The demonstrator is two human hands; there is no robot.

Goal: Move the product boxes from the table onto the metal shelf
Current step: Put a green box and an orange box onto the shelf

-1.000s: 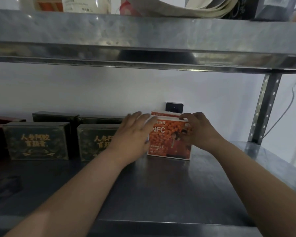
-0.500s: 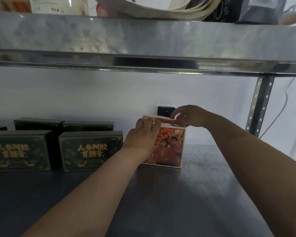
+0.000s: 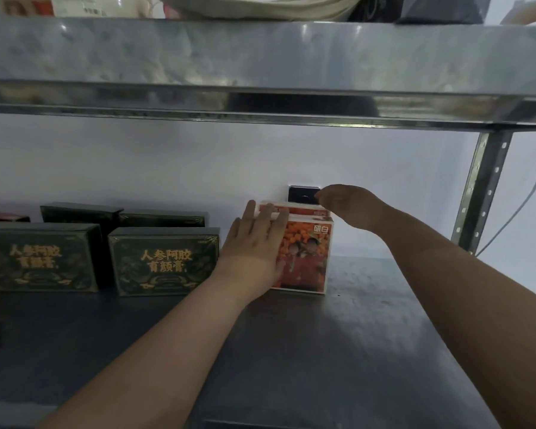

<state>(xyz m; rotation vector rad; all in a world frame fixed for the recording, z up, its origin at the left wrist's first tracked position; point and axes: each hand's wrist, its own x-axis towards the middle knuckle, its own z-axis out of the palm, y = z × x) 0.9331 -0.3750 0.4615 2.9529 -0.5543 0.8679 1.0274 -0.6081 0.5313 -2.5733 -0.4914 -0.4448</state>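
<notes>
Since half a second ago, the left hand (image 3: 254,249) has flattened against the front of the orange product box (image 3: 307,258), and the right hand (image 3: 350,209) has drawn slightly back over the box tops. Left palm and spread fingers lie flat over the left half of the front box's face, fingertips reaching its top edge. Right hand arches above the upper right corner of the boxes, fingers curled downward behind them; whether they pinch anything I cannot tell. A second orange box (image 3: 294,209) stands directly behind the first, only its top strip showing. Both stand upright on the metal shelf (image 3: 322,351) near the back wall, in front of a small black wall socket (image 3: 302,193). Just left of the left hand sit dark green boxes with gold lettering (image 3: 164,261), in two rows. Overhead runs the upper shelf (image 3: 260,66), and a perforated steel upright (image 3: 483,193) stands at right.
</notes>
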